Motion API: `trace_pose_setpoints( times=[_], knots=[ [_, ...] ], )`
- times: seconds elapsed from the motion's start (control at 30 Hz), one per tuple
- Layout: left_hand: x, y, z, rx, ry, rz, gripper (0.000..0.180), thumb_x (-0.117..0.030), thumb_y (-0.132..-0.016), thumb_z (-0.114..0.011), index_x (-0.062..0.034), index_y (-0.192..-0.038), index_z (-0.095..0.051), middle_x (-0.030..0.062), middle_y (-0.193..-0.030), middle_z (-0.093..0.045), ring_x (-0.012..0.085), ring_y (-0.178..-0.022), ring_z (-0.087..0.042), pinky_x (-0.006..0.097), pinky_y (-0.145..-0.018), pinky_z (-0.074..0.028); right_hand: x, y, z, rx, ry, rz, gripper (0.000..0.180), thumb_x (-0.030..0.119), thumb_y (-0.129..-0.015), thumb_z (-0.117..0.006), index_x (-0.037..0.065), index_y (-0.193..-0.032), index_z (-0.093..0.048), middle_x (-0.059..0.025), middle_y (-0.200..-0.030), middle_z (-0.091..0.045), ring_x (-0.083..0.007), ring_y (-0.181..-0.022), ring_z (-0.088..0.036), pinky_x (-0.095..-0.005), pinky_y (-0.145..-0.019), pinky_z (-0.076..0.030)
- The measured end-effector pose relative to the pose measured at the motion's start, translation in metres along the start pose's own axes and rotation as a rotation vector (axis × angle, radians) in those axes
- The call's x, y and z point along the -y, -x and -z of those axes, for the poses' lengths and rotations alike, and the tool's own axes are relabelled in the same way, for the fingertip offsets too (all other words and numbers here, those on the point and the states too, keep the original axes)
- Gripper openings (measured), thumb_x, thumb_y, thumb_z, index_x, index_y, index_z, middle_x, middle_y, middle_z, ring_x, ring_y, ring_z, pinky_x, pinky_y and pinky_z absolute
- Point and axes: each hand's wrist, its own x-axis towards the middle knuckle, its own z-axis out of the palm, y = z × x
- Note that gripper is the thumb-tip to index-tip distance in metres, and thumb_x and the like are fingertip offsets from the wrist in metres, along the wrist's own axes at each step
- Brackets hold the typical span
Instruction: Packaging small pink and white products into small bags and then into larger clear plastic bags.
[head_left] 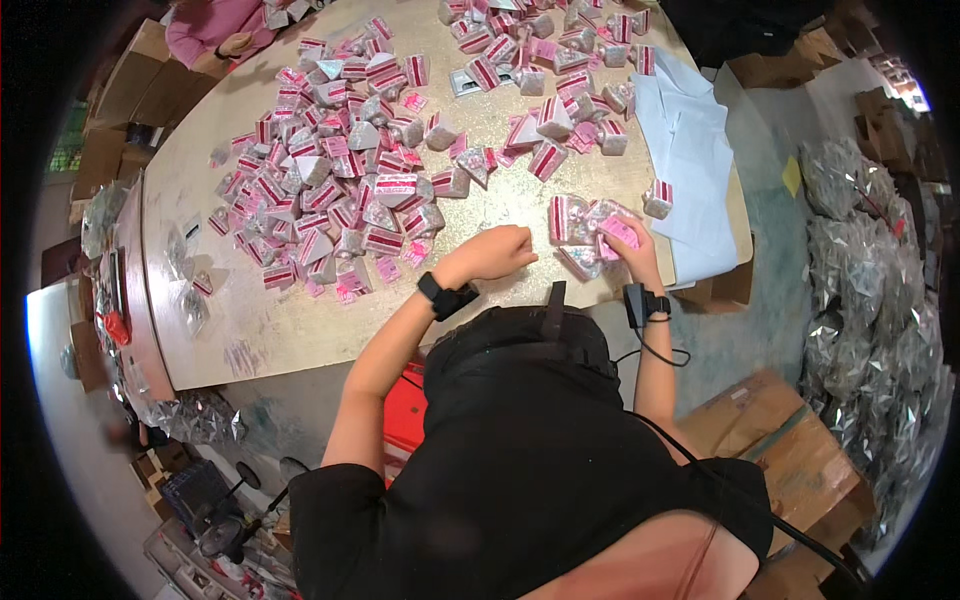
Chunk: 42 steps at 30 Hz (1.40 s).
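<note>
1. Head view, containers first: a great heap of small packets [340, 170] sprawls over the left and middle of the pale table [290, 345], wedge-shaped, whitish-grey, each banded in pink and white; what fills them is too small to make out.
2. Up at the far right, a looser scatter of the same packets [556, 118] runs toward a pale blue-white sheet [685, 150], and one lone packet [658, 198] sits by the sheet's left edge.
3. Over on the right, big clear plastic bags [865, 330] pile high, silvery and glinting, their contents hard to tell; below them, a brown carton [735, 415] shows its closed top.
4. Now the hands! The right hand [632, 250] reaches over the near edge, fingers bent, thumb and fingers pinching a pink card [620, 234] right beside a little cluster of clear packets [572, 222] on the tabletop.
5. The left hand [497, 252] hangs low over the table, left of that cluster and apart from it, elbow out, forearm slanting inward, fingers curled together; whether anything sits between them, I cannot tell.
6. Across the table at upper left, a co-worker's hand [235, 44] shows beneath a pink sleeve [215, 22].
</note>
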Motion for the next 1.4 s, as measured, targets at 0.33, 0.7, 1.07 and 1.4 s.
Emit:
trace_pose_setpoints(
  times=[0.33, 0.7, 1.07, 1.4],
  knots=[
    [-0.064, -0.006, -0.001, -0.195, 0.305, -0.193, 0.041, -0.030, -0.078, -0.067, -0.0010, -0.104, -0.052, 0.0113, -0.086, -0.058, 0.0200, -0.076, -0.056, 0.031, -0.070, -0.045, 0.079, 0.026, -0.044, 0.288, -0.543, -0.080, 0.041, 0.015, -0.085, -0.051, -0.005, -0.120, -0.043, -0.0114, -0.090, -0.060, -0.0170, -0.087, -0.058, -0.0265, -0.080, -0.044],
    [-0.061, 0.016, -0.005, -0.545, 0.350, -0.292, 0.069, -0.022, -0.070, -0.075, -0.0003, -0.122, -0.034, 0.0139, -0.105, -0.051, 0.0202, -0.101, -0.051, 0.031, -0.088, -0.040, 0.107, 0.002, -0.095, 0.238, -1.458, -0.276, 0.048, 0.022, -0.089, -0.039, -0.005, -0.128, -0.033, -0.0111, -0.105, -0.052, -0.0218, -0.094, -0.049, -0.0356, -0.082, -0.040],
    [-0.032, 0.023, -0.008, -0.537, 0.617, -0.076, 0.027, -0.013, -0.087, -0.053, 0.0026, -0.109, -0.051, 0.0072, -0.088, -0.061, 0.0118, -0.082, -0.056, 0.028, -0.077, -0.045, 0.121, -0.001, -0.118, 0.333, -0.564, 0.028, 0.046, 0.013, -0.093, -0.035, -0.004, -0.135, -0.025, -0.0133, -0.128, -0.043, -0.0188, -0.116, -0.043, -0.0315, -0.098, -0.033],
    [-0.028, 0.051, 0.006, -0.460, 0.914, -0.061, 0.020, -0.017, -0.090, -0.052, 0.0019, -0.097, -0.057, 0.0010, -0.086, -0.060, 0.0057, -0.077, -0.054, 0.021, -0.071, -0.044, 0.119, 0.003, -0.104, 0.413, -0.171, -0.001, 0.055, 0.005, -0.085, -0.058, -0.008, -0.130, -0.030, -0.0159, -0.122, -0.047, -0.0167, -0.108, -0.051, -0.0268, -0.092, -0.041]
  ],
)
